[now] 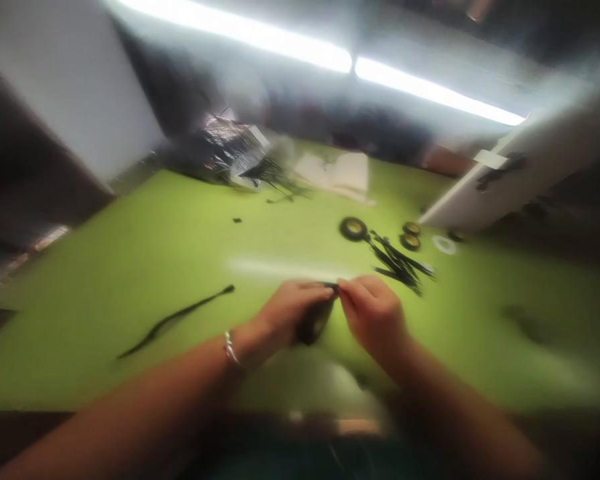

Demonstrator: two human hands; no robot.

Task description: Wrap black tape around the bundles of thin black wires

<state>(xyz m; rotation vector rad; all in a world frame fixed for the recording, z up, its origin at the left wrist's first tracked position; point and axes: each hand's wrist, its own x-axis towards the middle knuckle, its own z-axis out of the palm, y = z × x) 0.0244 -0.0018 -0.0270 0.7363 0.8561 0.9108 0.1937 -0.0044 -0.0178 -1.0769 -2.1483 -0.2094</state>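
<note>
Over the front middle of the green table [170,233], my left hand [293,303] is closed around a dark object [316,320] that looks like a roll of black tape with a paler middle; blur hides its exact shape. My right hand [375,310] is closed too, its thumb and forefinger pinching the end of a short dark strip [333,286] at the left fingertips. A single black cable [180,313] with a plug at its upper end lies left of my hands. Behind my right hand is a bundle of black cables [397,263].
A black tape roll [343,229] lies beside the bundle, with smaller rolls [410,240] and a white ring [445,245] farther right. At the back are a shiny plastic bag [235,150], more dark cables [270,175] and an open notebook [350,175]. A white panel [485,180] rises at right.
</note>
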